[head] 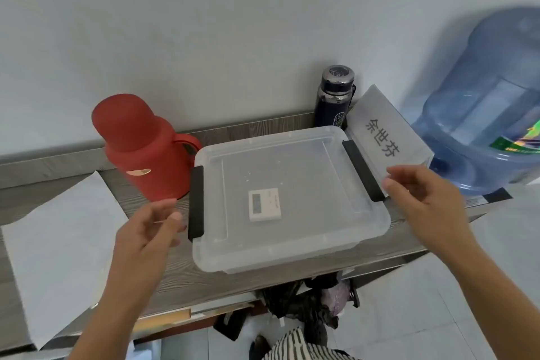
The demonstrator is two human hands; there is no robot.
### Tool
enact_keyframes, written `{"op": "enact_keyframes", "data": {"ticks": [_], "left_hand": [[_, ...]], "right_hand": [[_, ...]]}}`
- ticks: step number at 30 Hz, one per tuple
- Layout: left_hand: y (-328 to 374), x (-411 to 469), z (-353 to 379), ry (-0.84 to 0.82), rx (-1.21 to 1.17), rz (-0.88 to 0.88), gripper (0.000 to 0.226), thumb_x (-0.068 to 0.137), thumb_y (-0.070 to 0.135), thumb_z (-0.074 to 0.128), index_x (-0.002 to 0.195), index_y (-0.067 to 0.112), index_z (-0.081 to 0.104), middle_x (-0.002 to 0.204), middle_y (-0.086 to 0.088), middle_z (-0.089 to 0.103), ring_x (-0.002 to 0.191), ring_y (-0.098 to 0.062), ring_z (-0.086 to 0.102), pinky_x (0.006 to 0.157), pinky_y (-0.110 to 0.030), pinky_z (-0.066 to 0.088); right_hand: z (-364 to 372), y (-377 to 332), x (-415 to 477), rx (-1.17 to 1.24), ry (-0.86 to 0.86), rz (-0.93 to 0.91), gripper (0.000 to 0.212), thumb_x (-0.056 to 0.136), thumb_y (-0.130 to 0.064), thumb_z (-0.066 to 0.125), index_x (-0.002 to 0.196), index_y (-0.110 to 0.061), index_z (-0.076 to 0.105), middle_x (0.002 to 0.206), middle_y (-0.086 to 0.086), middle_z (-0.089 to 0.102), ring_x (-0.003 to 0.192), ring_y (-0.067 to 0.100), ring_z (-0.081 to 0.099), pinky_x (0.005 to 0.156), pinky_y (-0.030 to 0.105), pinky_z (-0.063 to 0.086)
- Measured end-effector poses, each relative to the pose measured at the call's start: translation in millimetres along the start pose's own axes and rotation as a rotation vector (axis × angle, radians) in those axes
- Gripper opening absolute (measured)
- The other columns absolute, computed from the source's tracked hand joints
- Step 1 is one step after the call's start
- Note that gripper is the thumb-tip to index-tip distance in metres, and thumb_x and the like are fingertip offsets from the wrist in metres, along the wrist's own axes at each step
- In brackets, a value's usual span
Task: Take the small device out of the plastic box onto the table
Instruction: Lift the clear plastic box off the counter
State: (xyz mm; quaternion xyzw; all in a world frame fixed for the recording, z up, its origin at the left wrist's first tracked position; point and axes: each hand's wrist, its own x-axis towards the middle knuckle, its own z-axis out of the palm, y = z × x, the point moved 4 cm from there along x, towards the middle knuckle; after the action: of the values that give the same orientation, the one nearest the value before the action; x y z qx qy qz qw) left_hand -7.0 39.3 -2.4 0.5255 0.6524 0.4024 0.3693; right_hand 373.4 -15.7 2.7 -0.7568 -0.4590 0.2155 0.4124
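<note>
Across the grey wood-grain worktop (181,278), largest first: a big blue water jug (485,102) leans at 2 o'clock from the box, a red plastic thermos flask (137,146) stands at 10 o'clock, white paper sheets (58,242) lie at 9 o'clock, a dark steel drinking bottle (334,96) stands at 12 o'clock, and a clear name plate (382,131) rests at 1 o'clock.

At the centre sits the shallow translucent plastic box (292,245), its lid seated and a black clip latch (196,202) on each short side. Through the lid shows the small white square device with a grey screen (264,204), lying flat on the box floor near the middle.

The left hand (146,231) hovers at 9 o'clock of the box, its fingers (163,207) loosely curled and parted, holding nothing, just beside the left latch but not clearly touching it. The right hand (423,193) hovers at 3 o'clock, fingers likewise slack and apart, empty, near the right latch. The device lies well apart from both, between them and under the lid.

Judging by looks, the device is light, rigid and smooth, so it may slip; its screen probably dislikes pressure. A pinch across two opposite edges seems best. The box looks light and somewhat flexible, so the latches likely need unclipping from both sides at once.
</note>
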Motion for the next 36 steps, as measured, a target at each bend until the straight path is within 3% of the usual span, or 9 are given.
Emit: {"op": "enact_keyframes", "data": {"ticks": [3,7,11,16,19,26,30,32,36], "left_hand": [[5.9,21.3,13.1,-0.027,0.05,0.05,0.03,0.092,0.019,0.055,0.121,0.02,0.054,0.102,-0.002,0.063,0.088,-0.021,0.063,0.064,-0.026,0.049],[4.6,41.8,36.2,-0.085,0.059,0.021,0.046,0.091,0.021,0.056,0.135,0.019,0.043,0.113,0.0,0.056,0.098,-0.018,0.057,0.087,-0.038,0.05],[-8.1,48.7,52.2,-0.123,0.069,0.014,0.053,0.091,0.021,0.055,0.14,0.021,0.035,0.116,0.006,0.052,0.101,-0.016,0.053,0.082,-0.031,0.042],[-18.1,47.5,55.1,-0.079,-0.044,-0.005,0.051,0.087,0.019,0.061,0.134,0.023,0.042,0.112,0.007,0.058,0.101,-0.015,0.06,0.081,-0.035,0.053],[-14.2,44.3,53.3,-0.086,-0.118,-0.011,0.048,0.087,0.013,0.062,0.131,0.022,0.044,0.104,0.012,0.058,0.092,-0.006,0.061,0.067,-0.022,0.05],[-3.8,21.0,12.9,-0.034,-0.195,-0.037,0.049,0.087,0.014,0.061,0.131,0.027,0.044,0.101,0.019,0.058,0.087,-0.003,0.06,0.06,-0.016,0.047],[-10.1,-9.0,-19.7,0.051,-0.222,-0.105,0.045,0.087,0.016,0.061,0.127,0.032,0.047,0.104,0.002,0.064,0.089,-0.012,0.063,0.062,-0.025,0.05],[-16.9,-31.6,-35.7,0.139,-0.234,-0.149,0.045,0.087,0.017,0.061,0.126,0.034,0.047,0.098,0.0,0.066,0.086,-0.015,0.064,0.061,-0.027,0.049],[-35.7,-89.0,-59.7,0.354,-0.282,-0.243,0.045,0.084,0.014,0.065,0.123,0.033,0.053,0.097,-0.006,0.07,0.083,-0.025,0.068,0.063,-0.034,0.053]], "right_hand": [[20.4,-7.2,27.1,-0.06,-0.077,0.012,0.037,0.088,-0.032,0.063,0.122,-0.019,0.057,0.11,-0.006,0.059,0.101,0.014,0.057,0.09,0.034,0.048],[46.1,-7.8,50.6,-0.098,-0.185,0.071,0.049,0.088,-0.035,0.062,0.132,-0.02,0.048,0.115,-0.005,0.056,0.102,0.018,0.058,0.088,0.043,0.053],[59.2,-2.1,56.3,-0.109,-0.193,0.078,0.051,0.09,-0.036,0.057,0.137,-0.024,0.043,0.119,0.003,0.06,0.1,0.024,0.059,0.087,0.047,0.052],[61.6,2.0,54.9,-0.052,-0.189,0.127,0.05,0.09,-0.036,0.056,0.137,-0.028,0.043,0.113,0.002,0.061,0.097,0.023,0.06,0.089,0.048,0.052],[59.9,-1.2,51.9,0.044,-0.199,0.176,0.048,0.089,-0.032,0.06,0.135,-0.028,0.047,0.113,0.003,0.063,0.099,0.022,0.061,0.086,0.042,0.052],[45.0,-33.4,24.7,0.247,-0.23,0.126,0.039,0.091,-0.023,0.059,0.128,-0.033,0.048,0.097,-0.009,0.065,0.083,0.01,0.065,0.061,0.024,0.05],[55.2,-55.4,11.5,0.283,-0.31,0.036,0.04,0.09,-0.023,0.061,0.124,-0.038,0.047,0.107,-0.009,0.066,0.088,0.005,0.067,0.066,0.025,0.052],[66.8,-63.6,5.4,0.303,-0.385,-0.01,0.041,0.09,-0.021,0.061,0.124,-0.039,0.046,0.104,-0.016,0.063,0.081,-0.006,0.067,0.062,0.017,0.052],[91.1,-73.7,-6.7,0.328,-0.564,-0.087,0.049,0.088,-0.019,0.064,0.131,-0.034,0.047,0.107,-0.02,0.064,0.082,-0.01,0.066,0.066,0.021,0.052]]}}
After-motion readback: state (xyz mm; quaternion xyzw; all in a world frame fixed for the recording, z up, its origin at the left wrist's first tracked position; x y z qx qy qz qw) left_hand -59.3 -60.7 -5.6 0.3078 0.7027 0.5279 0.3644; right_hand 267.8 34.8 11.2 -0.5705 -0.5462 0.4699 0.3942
